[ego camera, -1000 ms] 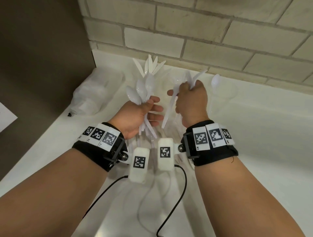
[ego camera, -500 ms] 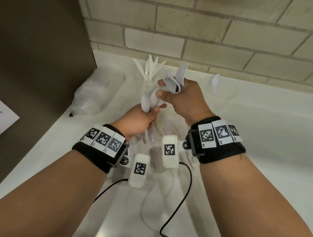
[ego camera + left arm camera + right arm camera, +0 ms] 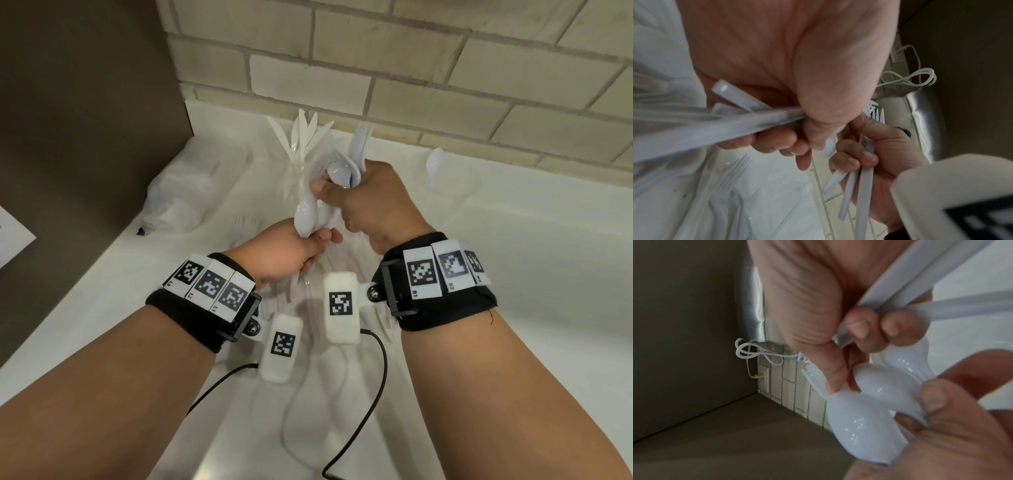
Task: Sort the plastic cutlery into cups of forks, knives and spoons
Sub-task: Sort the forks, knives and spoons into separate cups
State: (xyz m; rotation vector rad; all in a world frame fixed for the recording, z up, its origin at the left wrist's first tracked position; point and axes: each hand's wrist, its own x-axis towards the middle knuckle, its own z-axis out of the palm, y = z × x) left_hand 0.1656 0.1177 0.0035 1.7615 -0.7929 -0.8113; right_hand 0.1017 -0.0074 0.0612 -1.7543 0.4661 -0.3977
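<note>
Right hand (image 3: 373, 202), gripping forks (image 3: 359, 144), now closed in on left hand (image 3: 287, 250); thumb and finger pinch spoon (image 3: 339, 173) from left-hand spoon bunch (image 3: 308, 216). Sorting mid-way.

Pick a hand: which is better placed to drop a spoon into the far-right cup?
Right, probably. The right hand is nearer the clear cup with one spoon in it, and already pinches a spoon among its forks. The left hand grips the spoon bundle farther away.

The right wristband (image 3: 442, 270) tags read R1 and R2.
</note>
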